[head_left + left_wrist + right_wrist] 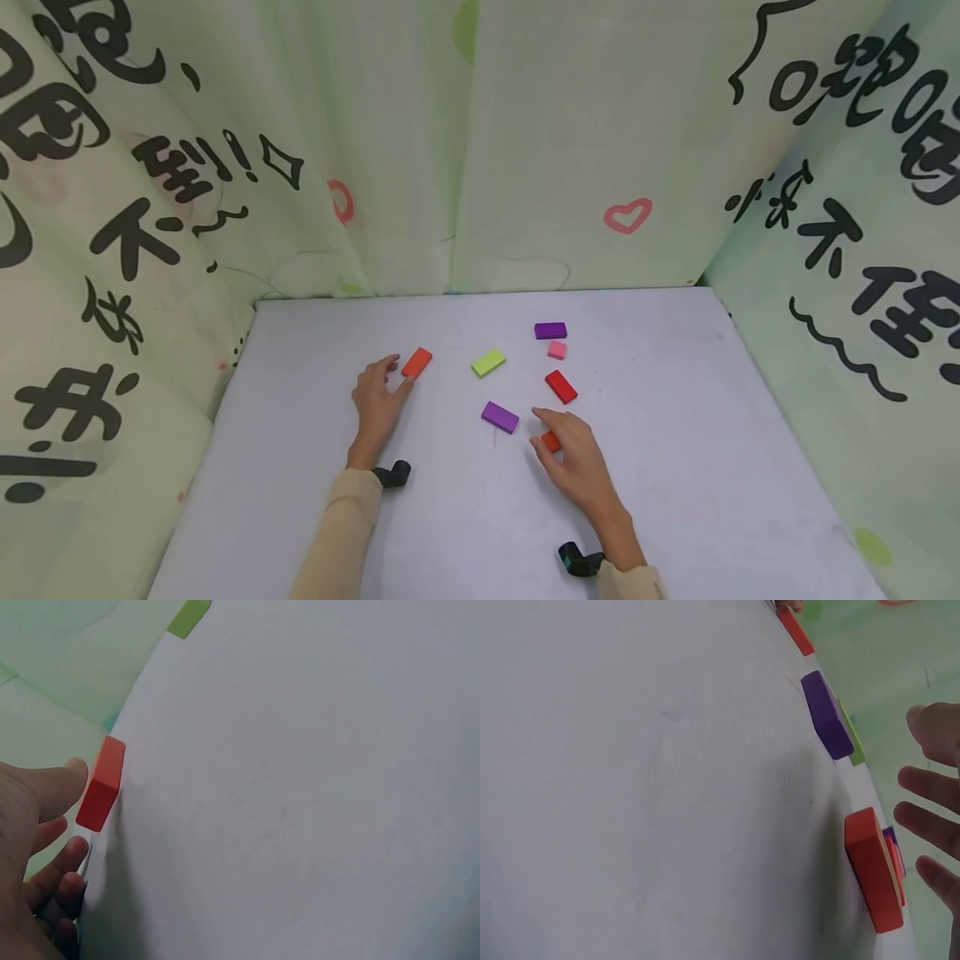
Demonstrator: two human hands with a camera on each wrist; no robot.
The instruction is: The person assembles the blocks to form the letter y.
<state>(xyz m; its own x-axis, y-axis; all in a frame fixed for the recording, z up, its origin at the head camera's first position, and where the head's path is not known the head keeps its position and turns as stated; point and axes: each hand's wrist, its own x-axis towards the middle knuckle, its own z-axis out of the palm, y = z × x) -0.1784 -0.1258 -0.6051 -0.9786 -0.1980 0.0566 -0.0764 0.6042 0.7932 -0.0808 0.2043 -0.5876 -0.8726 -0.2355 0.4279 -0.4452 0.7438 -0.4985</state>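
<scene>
My left hand (380,406) is beside an orange block (417,363) on the left half of the white table. In the left wrist view its thumb (64,787) is right at the block's side, while the other fingers hang loosely curled, apart from it. My right hand (576,454) hovers with spread fingers over a red-orange block (551,441), partly hidden under the hand. In the right wrist view that block (874,870) lies below the fingertips, and nothing is between the fingers. A purple block (500,417) lies just left of the right hand.
Farther back lie a yellow-green block (488,363), a red block (561,387), a small pink block (557,349) and another purple block (551,331). Pale green curtains (540,150) with printed writing stand around the table (660,350) at the back and sides.
</scene>
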